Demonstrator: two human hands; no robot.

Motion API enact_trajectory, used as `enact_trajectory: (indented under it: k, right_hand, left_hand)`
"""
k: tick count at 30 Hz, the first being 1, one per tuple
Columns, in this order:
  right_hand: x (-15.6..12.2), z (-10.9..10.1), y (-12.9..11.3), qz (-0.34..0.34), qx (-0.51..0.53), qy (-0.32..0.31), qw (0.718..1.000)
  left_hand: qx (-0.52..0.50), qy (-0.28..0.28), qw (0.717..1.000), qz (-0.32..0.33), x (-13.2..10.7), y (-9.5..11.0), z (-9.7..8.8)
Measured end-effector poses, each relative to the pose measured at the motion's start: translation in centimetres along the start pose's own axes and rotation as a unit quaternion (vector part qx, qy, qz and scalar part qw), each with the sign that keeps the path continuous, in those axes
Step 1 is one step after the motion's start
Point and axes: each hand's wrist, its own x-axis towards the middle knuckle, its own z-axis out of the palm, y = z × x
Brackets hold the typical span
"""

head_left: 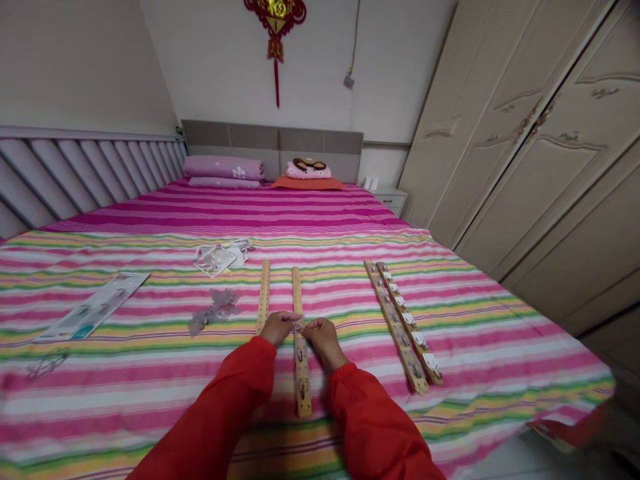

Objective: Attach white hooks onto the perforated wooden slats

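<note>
The wooden strip (301, 371) lies lengthwise near the middle of the bed, between the person's two hands; it is narrow, pale yellow and dotted with small holes, with shiny metal pieces set along its near half and a plain far end reaching past the fingers. The left hand (278, 328) comes in from one side and the right hand (323, 339) from the other, their fingers bent close together over the strip at a small shiny bit; whether either pinches that bit or only touches it, I cannot tell. A second pale strip (263, 292) lies just left of the first, nearly parallel, partly hidden by the left hand and sleeve. Farther left are a crumpled clear bag (217, 311), some flat packets (220, 258) beyond it, and a long clear package (95, 310) near the left side. To the right, a wide stretch of striped cloth (345, 293) gives the right hand room before a strip with metal pieces (394, 323) and, close alongside, a strip with white pieces (417, 340), both slanting. Past these, more cloth runs to the bed's right edge, which slopes beside the wardrobe (545, 173); a railing (90, 167) bounds the far left.
</note>
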Motion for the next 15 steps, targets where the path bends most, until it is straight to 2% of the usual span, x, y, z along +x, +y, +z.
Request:
enact_trajectory:
  k: [5,10,12,15]
  right_hand:
    - [0.3,0.2,0.1,0.001,-0.099,0.01,0.995]
    - [0.0,0.3,-0.5,0.004,-0.206,0.017,0.978]
    - [-0.1,0.2,-0.6,0.005,-0.225,0.017,0.974]
    - [0.0,0.2,-0.5,0.003,-0.197,0.011,0.98]
  left_hand:
    - [-0.006,-0.037,0.998,-0.04,1.0,0.0,0.5]
    - [-0.02,-0.057,0.996,-0.067,1.3,-0.1,1.0]
    - [-0.027,-0.057,0.995,-0.074,1.1,0.0,1.0]
    - [-0.041,-0.045,0.995,-0.083,0.8,0.3,1.0]
